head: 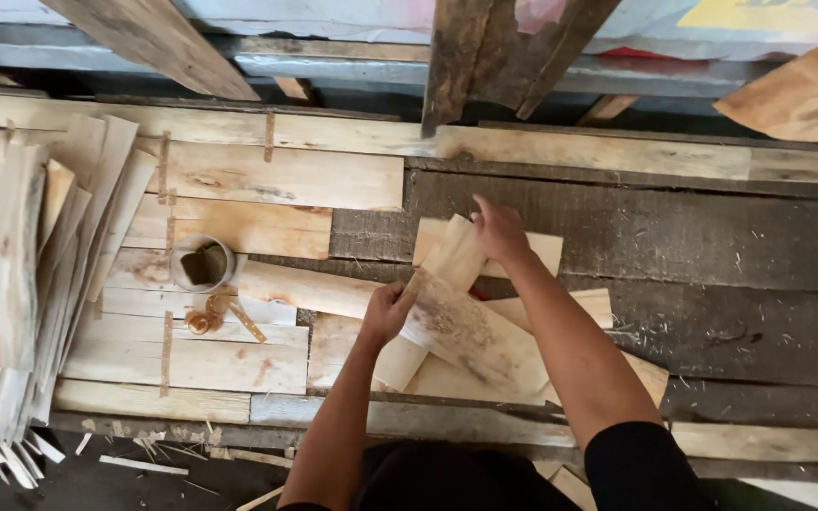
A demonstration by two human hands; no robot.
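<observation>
A: What do the two hands hold?

B: The left hand [387, 312] has its fingers clenched on the near end of a pale, flat, rough-sawn wooden slat [461, 326], which lies slantwise on a loose pile of similar pale slats [560, 308]. The right hand [497, 230] rests fingers-down on the far end of another pale slat [453, 255]; whether those fingers grip or merely press cannot be told.

A: How is such a slat best handled?

B: Judged from the pose, one end should be steadied while the other is lifted clear, so the slats beneath stay put.

A: What surrounds the pile?

B: It lies on a dark weathered wooden desk [693, 237]. Left of the pile is a small round grey tin [203, 263], with curled shavings [204, 317] just beside it. Further left stands a fanned stack of thin pale strips [40, 274]. Dark leaning planks [485, 57] rise beyond the pile and crowd the far edge.
</observation>
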